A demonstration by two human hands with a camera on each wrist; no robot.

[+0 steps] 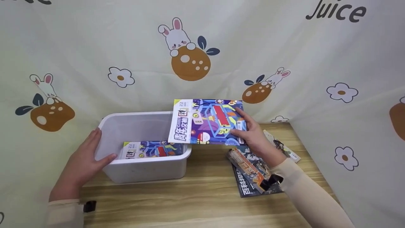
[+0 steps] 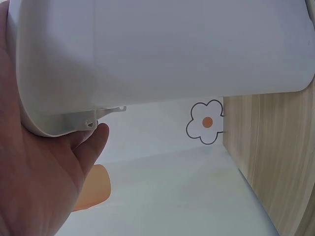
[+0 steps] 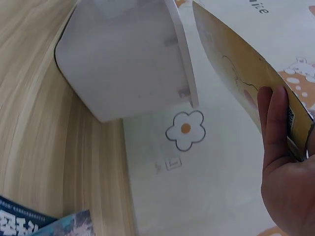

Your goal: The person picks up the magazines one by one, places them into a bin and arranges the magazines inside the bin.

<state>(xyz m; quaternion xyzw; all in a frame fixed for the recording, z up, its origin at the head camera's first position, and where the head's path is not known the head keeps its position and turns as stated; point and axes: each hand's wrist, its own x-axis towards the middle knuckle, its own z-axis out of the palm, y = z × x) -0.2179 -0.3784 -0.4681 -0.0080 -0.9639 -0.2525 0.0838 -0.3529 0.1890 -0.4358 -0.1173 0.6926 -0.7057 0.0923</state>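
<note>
My right hand [image 1: 256,139] holds a colourful magazine [image 1: 205,122] by its right edge, thumb on the cover and fingers underneath. The magazine is raised, its left part overlapping the right rim of a white plastic bin [image 1: 147,172] in the head view. Its yellowish back [image 3: 241,69] faces the right wrist camera. Inside the bin lies another magazine [image 1: 150,150] with a matching cover, partly hidden by the front wall. My left hand [image 1: 80,163] grips the bin's left front corner, with the thumb at the front rim. In the left wrist view its fingers [image 2: 93,145] curl under the rim.
Several books and magazines overlap on the wooden table [image 1: 164,205] at the right: an orange-and-grey book [image 1: 248,167], a dark magazine [image 1: 242,185] under it, and a lighter one [image 1: 292,155] behind my right wrist. A printed curtain [image 1: 142,41] closes off the back and sides.
</note>
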